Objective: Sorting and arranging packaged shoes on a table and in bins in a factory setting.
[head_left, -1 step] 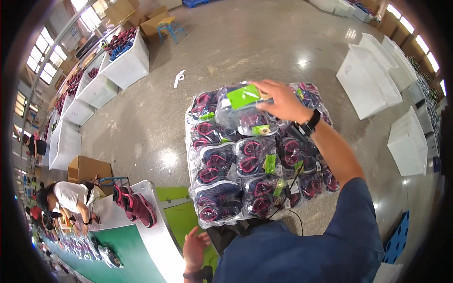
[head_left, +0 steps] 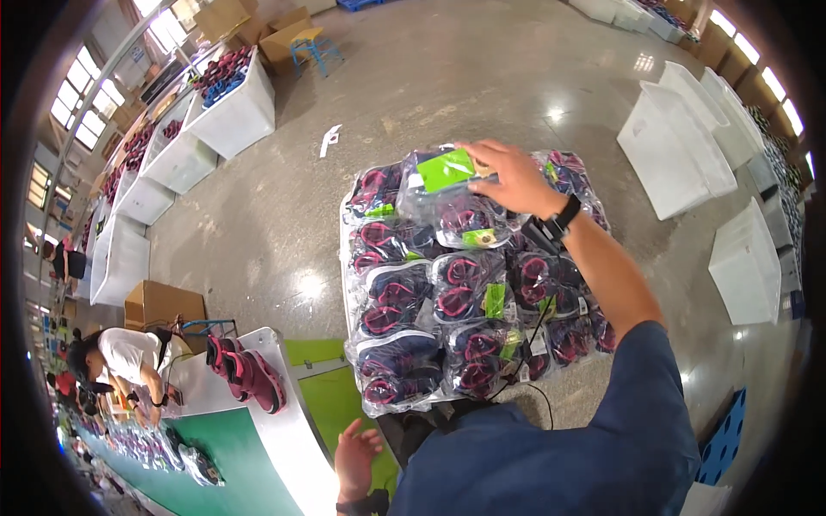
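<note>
My right hand [head_left: 514, 179] reaches over the far part of a white bin [head_left: 346, 275] packed with shoes in clear plastic bags. Its thumb and fingers close on a bagged pair of shoes [head_left: 415, 205], beside a bright green tag [head_left: 446, 170]. Nearer to me lie several more bagged shoes [head_left: 394, 305], navy with pink linings and pale soles, many with green tags. Low in the picture, my left hand [head_left: 356, 454] hangs beside a green panel [head_left: 331, 400], fingers apart and slightly bent, holding nothing.
At left stands a green-topped table [head_left: 228, 447] with maroon shoes [head_left: 249, 383] on its edge. A person in white [head_left: 129, 361] works there. White bins [head_left: 232, 129] with shoes line the far left; more white bins [head_left: 671, 155] stand at right. A cardboard box [head_left: 159, 305] sits near the table.
My right hand and the green tag have shifted very slightly. My left hand sits a touch lower. Otherwise the scene looks the same.
</note>
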Tool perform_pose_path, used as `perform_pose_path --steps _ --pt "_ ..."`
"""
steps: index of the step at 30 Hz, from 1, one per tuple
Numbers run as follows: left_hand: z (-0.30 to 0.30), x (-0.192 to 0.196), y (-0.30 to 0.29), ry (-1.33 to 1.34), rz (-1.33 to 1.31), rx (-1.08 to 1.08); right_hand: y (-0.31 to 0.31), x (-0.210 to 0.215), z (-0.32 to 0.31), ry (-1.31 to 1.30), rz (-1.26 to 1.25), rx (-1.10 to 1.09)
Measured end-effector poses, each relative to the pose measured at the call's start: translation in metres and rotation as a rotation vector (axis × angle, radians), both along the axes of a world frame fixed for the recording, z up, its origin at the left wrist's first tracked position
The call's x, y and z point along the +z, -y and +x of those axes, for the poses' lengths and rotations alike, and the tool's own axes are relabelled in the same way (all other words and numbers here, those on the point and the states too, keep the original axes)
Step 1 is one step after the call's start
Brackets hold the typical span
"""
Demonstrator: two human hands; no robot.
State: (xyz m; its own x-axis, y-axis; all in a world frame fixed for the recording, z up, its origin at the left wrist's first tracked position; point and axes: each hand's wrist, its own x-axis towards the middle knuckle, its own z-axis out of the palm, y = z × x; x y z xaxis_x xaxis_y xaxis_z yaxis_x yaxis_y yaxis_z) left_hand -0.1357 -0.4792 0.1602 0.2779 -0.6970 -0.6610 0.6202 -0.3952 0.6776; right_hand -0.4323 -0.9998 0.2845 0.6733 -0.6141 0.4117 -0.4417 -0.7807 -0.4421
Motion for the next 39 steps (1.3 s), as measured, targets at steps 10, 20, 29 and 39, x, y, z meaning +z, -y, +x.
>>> perform_pose_path --steps 10,20,29,39 --pt "0.01 -0.091 -0.135 -0.323 -0.125 0.205 0.085 -0.266 0.026 -0.086 0.123 -0.203" --pt "0.025 -0.095 -0.094 -0.123 0.234 -0.115 -0.078 -0.179 -0.054 0.549 0.428 -0.268" --pt "-0.059 -0.081 -0.024 0.017 0.226 -0.922 -0.469 -0.164 -0.298 0.87 0.843 -0.935" --pt "-0.229 -0.055 0.04 0.375 -0.169 -1.712 -0.729 -0.278 -0.42 0.533 0.876 -1.545"
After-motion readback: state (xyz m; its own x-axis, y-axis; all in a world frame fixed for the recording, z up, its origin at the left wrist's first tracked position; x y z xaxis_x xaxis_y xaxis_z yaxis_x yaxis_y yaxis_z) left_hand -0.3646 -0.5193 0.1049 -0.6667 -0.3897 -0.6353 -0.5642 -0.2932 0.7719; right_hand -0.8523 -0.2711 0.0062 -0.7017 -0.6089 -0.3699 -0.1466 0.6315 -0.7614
